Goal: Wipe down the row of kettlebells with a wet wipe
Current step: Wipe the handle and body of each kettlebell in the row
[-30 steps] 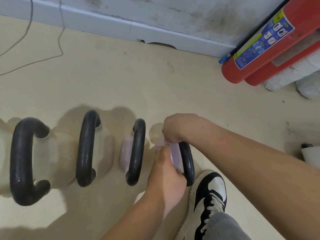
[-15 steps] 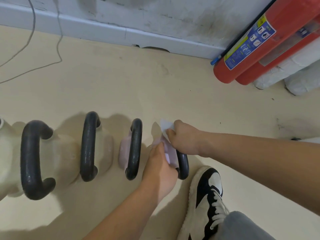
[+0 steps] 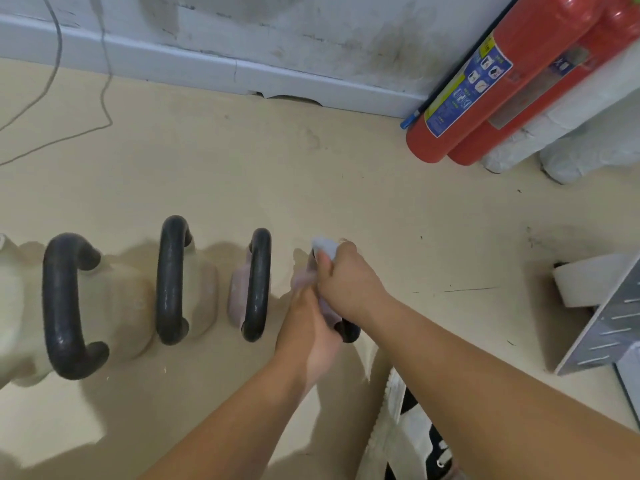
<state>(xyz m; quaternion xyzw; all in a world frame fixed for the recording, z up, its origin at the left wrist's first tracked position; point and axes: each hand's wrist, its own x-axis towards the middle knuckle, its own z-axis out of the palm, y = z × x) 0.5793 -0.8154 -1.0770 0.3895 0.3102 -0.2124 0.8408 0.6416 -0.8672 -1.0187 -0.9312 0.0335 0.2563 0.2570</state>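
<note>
Four kettlebells sit in a row on the beige floor (image 3: 214, 174), black handles up, pale bodies blending into it. The rightmost kettlebell (image 3: 348, 332) is mostly buried under both hands: right hand (image 3: 346, 282) clamped over the handle with the wet wipe (image 3: 323, 247) poking out the far end, left hand (image 3: 308, 327) gripping just beside it, touching. Next one over is the pinkish kettlebell (image 3: 257, 284). Two red fire extinguishers (image 3: 485, 91) lean on the wall, a sneaker (image 3: 405, 441) sits below the arms.
</note>
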